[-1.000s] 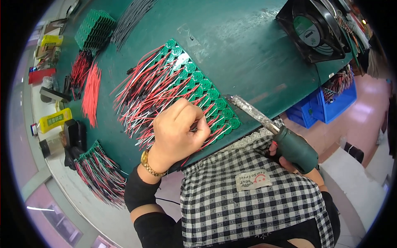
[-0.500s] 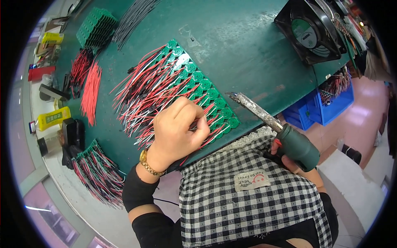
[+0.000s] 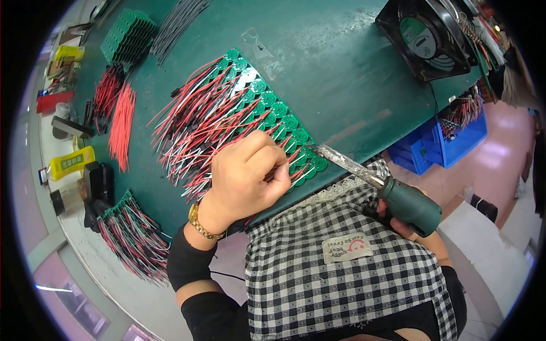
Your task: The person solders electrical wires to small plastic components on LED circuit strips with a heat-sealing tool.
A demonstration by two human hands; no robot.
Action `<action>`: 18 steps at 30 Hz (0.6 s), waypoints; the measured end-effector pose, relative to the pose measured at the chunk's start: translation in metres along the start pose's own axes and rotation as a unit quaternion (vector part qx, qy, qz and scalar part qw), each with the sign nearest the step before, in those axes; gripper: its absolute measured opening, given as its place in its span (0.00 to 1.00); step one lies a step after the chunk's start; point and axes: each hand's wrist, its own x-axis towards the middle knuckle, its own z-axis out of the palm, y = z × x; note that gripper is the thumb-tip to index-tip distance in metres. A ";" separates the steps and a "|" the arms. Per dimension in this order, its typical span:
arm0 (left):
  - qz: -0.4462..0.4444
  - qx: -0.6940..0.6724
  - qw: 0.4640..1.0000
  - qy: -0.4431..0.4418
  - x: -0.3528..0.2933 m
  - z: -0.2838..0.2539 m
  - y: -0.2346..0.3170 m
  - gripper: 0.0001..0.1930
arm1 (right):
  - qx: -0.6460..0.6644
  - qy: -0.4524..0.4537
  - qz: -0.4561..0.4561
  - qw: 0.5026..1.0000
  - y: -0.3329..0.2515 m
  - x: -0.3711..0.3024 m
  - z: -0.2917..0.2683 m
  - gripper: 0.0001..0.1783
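Observation:
My left hand [image 3: 244, 177] is closed in a pinch over the near part of a green circuit board panel [image 3: 278, 109]. Its fingertips seem to grip a thin wire, largely hidden by the fingers. Rows of small round boards make up the panel, and red, white and black wires [image 3: 199, 125] fan out from it to the left. My right hand [image 3: 402, 228], partly hidden, is wrapped around the dark green handle of a soldering iron [image 3: 409, 206]. The iron's long metal barrel points left, with its dark tip at the panel's right edge, close to my left fingers.
A black fan [image 3: 424, 42] stands at the far right, above blue bins [image 3: 449, 145] beside the table. To the left lie red wires [image 3: 121, 128], stacked green panels [image 3: 128, 37], grey wires [image 3: 179, 25], a wired panel [image 3: 133, 238] and a yellow bottle [image 3: 71, 163].
The soldering iron's tip has moved down and slightly left, from beside the panel to its edge. My left hand stays pinched in nearly the same place.

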 end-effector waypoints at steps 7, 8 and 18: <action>-0.022 -0.018 1.000 -0.001 -0.001 0.000 0.002 0.08 | -0.055 -0.012 -0.013 0.998 0.022 -0.013 0.000 0.22; -0.013 -0.010 1.000 -0.004 0.000 0.002 0.001 0.08 | -0.054 -0.011 -0.025 0.998 0.020 -0.011 0.000 0.22; -0.009 0.002 1.000 -0.011 0.000 0.000 0.000 0.08 | -0.094 -0.024 -0.076 0.992 0.000 0.005 -0.002 0.23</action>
